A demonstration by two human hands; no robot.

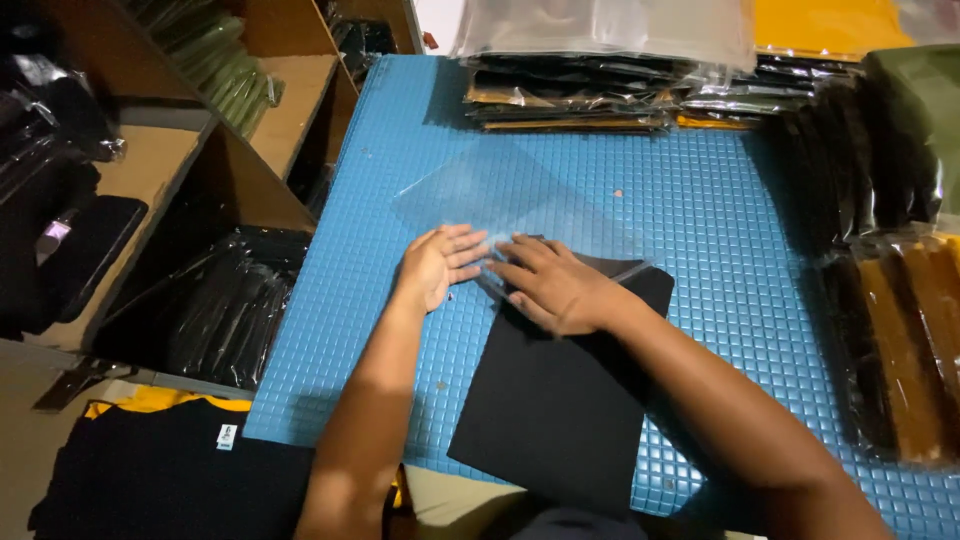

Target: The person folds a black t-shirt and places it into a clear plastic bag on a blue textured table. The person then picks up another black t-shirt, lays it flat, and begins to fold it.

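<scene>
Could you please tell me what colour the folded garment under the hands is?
The folded garment is plain black, shown in the head view.

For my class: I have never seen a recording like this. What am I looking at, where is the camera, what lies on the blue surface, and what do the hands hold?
There is no machine: a person works with bare hands. The one picture comes from a camera on their head, looking down. On the blue mat lie a folded black garment and a clear bag. The left hand and right hand press flat where the bag meets the garment; neither grips anything. Stacks of bagged garments lie at the far edge and to the right.
</scene>
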